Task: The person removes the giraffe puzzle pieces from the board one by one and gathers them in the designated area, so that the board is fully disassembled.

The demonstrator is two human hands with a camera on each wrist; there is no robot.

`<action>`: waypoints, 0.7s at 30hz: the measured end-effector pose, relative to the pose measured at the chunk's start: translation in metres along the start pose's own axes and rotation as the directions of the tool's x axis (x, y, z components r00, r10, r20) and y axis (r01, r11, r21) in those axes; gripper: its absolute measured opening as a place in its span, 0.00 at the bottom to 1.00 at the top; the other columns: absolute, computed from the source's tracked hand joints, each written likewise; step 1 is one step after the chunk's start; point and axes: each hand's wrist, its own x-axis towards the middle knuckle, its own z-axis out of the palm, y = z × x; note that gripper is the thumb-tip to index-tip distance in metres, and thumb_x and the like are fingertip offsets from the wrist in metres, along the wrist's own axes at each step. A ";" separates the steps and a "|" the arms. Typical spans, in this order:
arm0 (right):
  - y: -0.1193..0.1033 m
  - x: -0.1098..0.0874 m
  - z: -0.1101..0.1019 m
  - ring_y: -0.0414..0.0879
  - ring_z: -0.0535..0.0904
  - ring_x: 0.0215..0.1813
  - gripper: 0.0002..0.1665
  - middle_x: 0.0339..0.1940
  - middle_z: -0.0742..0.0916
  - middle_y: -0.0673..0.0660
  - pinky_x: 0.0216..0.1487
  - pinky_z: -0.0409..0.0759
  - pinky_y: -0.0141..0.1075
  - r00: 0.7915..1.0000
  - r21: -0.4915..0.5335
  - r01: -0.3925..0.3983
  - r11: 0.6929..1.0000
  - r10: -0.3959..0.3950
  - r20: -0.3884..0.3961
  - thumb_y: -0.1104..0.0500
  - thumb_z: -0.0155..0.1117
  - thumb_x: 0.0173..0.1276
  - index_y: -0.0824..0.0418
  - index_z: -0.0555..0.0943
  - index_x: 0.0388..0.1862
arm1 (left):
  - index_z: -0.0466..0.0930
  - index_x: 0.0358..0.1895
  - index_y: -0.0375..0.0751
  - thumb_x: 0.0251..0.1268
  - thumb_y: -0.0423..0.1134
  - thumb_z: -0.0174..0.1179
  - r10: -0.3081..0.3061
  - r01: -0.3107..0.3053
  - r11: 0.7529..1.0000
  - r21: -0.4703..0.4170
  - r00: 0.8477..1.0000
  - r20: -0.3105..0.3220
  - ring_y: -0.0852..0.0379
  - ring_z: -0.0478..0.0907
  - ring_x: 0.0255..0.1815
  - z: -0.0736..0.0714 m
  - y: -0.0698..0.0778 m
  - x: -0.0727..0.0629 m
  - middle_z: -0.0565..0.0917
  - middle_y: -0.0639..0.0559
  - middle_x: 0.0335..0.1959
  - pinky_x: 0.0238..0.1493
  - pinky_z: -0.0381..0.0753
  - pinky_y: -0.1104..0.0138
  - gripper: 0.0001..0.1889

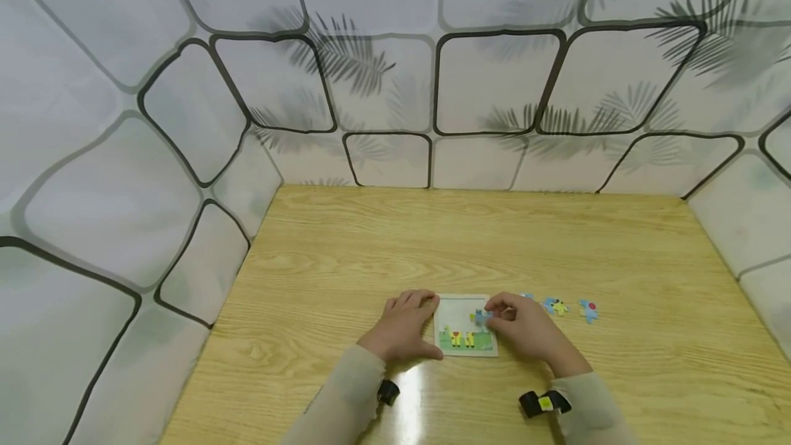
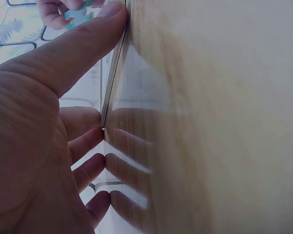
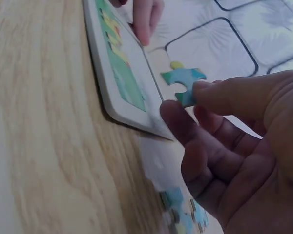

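Note:
A small puzzle board (image 1: 466, 356) with a pale rim lies on the table, green with yellow figures along its near part and whitish above. My left hand (image 1: 408, 325) is spread along its left side, thumb by the near corner and index finger by the far one. In the left wrist view, the other fingertips (image 2: 98, 202) rest on the tabletop. Over the board's right side, my right hand (image 1: 525, 325) pinches a blue-green puzzle piece (image 3: 184, 80) between thumb and fingers. The piece is tilted and raised above the board in the right wrist view.
Several loose puzzle pieces (image 1: 558, 306) lie right of the board, beyond my right hand; one piece (image 1: 589, 310) with a red spot is farthest right. The wooden table (image 1: 346, 239) meets patterned wall hangings (image 1: 389, 156) at the back and sides.

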 end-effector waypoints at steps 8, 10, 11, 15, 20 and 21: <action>0.026 -0.012 -0.024 0.46 0.87 0.41 0.20 0.43 0.87 0.59 0.39 0.83 0.36 0.994 0.271 -0.068 0.960 0.087 -0.061 0.57 0.69 0.70 0.67 0.83 0.55 | 0.56 0.80 0.46 0.53 0.66 0.70 -0.003 0.003 1.000 0.011 1.000 0.003 0.52 0.53 0.78 0.003 -0.001 0.002 0.59 0.55 0.78 0.72 0.56 0.49 0.55; 0.033 -0.016 -0.030 0.44 0.86 0.40 0.21 0.43 0.88 0.59 0.39 0.84 0.36 0.991 0.276 -0.080 0.958 0.106 -0.078 0.56 0.69 0.70 0.68 0.82 0.56 | 0.56 0.80 0.46 0.53 0.66 0.70 -0.005 0.005 1.000 0.006 1.000 0.007 0.52 0.52 0.78 0.003 -0.002 0.002 0.58 0.55 0.79 0.72 0.56 0.49 0.55; 0.035 -0.019 -0.033 0.44 0.86 0.39 0.21 0.42 0.88 0.59 0.38 0.84 0.36 0.989 0.268 -0.093 0.959 0.120 -0.088 0.55 0.68 0.71 0.68 0.83 0.56 | 0.56 0.80 0.46 0.53 0.66 0.70 -0.007 0.007 1.000 0.004 1.000 0.008 0.52 0.52 0.78 0.003 -0.002 0.002 0.58 0.55 0.79 0.72 0.56 0.49 0.55; 0.043 -0.028 -0.044 0.44 0.84 0.38 0.23 0.42 0.89 0.58 0.38 0.83 0.36 0.979 0.231 -0.135 0.964 0.166 -0.118 0.52 0.67 0.72 0.66 0.82 0.58 | 0.56 0.80 0.46 0.53 0.66 0.70 -0.008 0.008 1.000 0.003 1.000 0.011 0.52 0.52 0.78 0.002 -0.002 0.001 0.58 0.54 0.79 0.72 0.56 0.49 0.55; 0.055 -0.043 -0.059 0.40 0.85 0.39 0.29 0.41 0.90 0.56 0.40 0.83 0.32 0.960 0.259 -0.188 0.947 0.233 -0.156 0.50 0.65 0.73 0.70 0.79 0.62 | 0.57 0.80 0.45 0.53 0.67 0.70 0.002 -0.002 1.000 0.017 1.000 0.004 0.52 0.53 0.78 0.001 -0.002 0.002 0.59 0.55 0.78 0.71 0.57 0.49 0.55; 0.058 -0.047 -0.062 0.35 0.84 0.41 0.30 0.41 0.90 0.55 0.41 0.82 0.29 0.955 0.266 -0.201 0.943 0.249 -0.160 0.49 0.65 0.73 0.71 0.78 0.63 | 0.57 0.80 0.45 0.53 0.67 0.70 0.005 -0.005 1.000 0.019 1.000 0.002 0.52 0.53 0.78 0.001 -0.002 0.003 0.59 0.55 0.78 0.71 0.57 0.49 0.55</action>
